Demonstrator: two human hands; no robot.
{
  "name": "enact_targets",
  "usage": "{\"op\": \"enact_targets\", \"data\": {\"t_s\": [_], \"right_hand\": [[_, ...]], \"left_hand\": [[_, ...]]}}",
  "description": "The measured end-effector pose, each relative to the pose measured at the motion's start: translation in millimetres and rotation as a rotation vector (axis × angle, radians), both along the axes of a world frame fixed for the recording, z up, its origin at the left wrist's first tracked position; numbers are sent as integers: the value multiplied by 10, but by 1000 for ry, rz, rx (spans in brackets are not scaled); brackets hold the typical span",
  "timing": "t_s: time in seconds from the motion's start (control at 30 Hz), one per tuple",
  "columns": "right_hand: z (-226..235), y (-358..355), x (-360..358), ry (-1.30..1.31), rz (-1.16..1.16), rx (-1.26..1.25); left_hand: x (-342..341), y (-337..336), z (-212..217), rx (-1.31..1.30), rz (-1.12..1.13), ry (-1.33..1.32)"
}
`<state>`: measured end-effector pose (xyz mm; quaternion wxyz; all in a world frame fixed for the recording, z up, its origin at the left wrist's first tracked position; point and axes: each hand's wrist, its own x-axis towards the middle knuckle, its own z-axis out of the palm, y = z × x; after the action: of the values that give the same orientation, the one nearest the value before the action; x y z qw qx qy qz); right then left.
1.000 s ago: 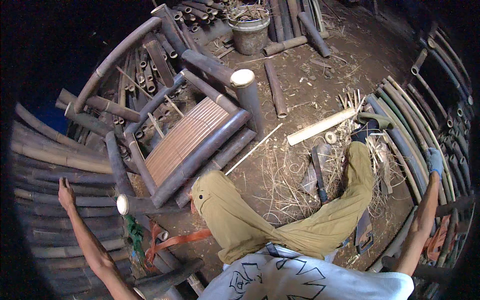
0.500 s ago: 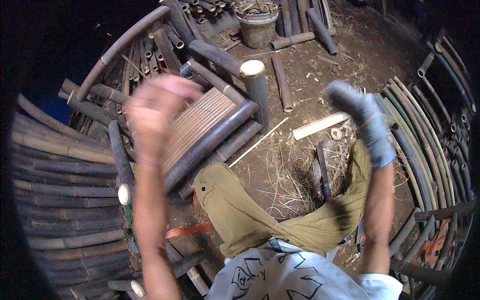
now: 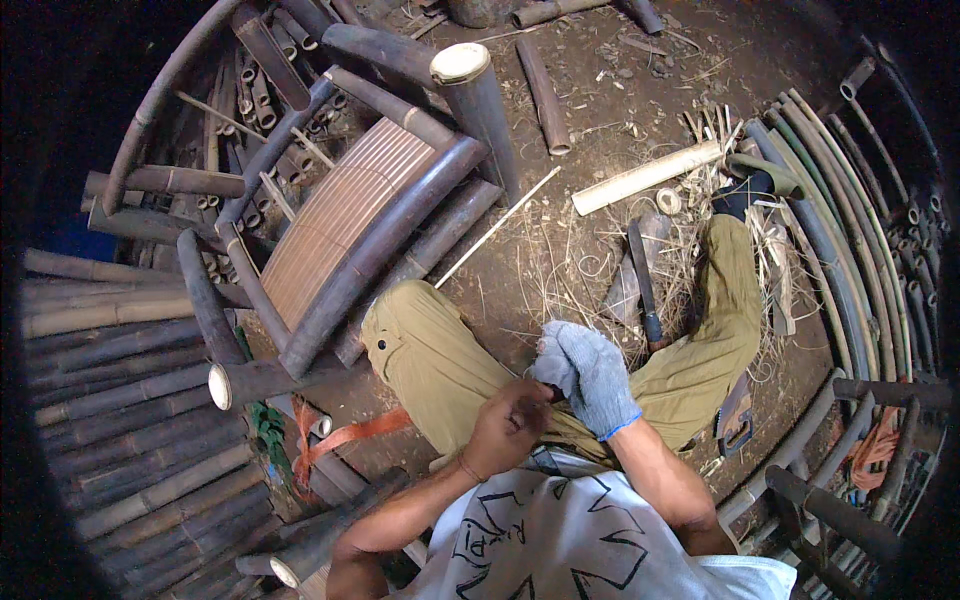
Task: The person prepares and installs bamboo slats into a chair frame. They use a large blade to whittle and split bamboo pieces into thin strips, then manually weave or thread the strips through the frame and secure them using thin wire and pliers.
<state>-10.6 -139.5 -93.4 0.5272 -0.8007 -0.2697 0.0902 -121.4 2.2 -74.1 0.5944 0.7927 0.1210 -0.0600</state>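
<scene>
Brown dirt floor, littered. Dark bamboo chair with slatted seat stands toward floor's left side. Dark bamboo poles lie side by side along left edge; long bamboo stalks line right edge. Bamboo frame at near right corner. Cut bamboo tubes pile beyond chair. Light falls mid-floor; upper corners fade to black.

The single head-worn fisheye view looks steeply down over the shirt, fairly near the left hand and gloved right hand, facing forward across the floor.
</scene>
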Motion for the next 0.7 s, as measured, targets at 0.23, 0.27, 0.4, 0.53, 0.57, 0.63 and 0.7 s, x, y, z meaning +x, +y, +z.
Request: {"op": "enact_targets", "data": {"t_s": [0.23,0.27,0.4,0.53,0.57,0.63,0.7], "right_hand": [[293,-126,-78,196,86,-78],[251,-154,-116,111,80,-100],[88,-238,-282,-195,68,-247],[228,-253,-275,-80,144,-285],[283,-237,-261,-45,164,-281],[243,-209,-278,-147,162,-228],[246,-177,-273,-169,165,-188]], "left_hand": [[353,98,-2,-347,78,108],[487,71,61,-361,45,115],[721,-9,154,-445,-33,108],[718,18,114,-499,72,174],[723,33,126,-492,110,137],[730,65,153,-477,191,62],[771,185,250,-415,264,44]]}}
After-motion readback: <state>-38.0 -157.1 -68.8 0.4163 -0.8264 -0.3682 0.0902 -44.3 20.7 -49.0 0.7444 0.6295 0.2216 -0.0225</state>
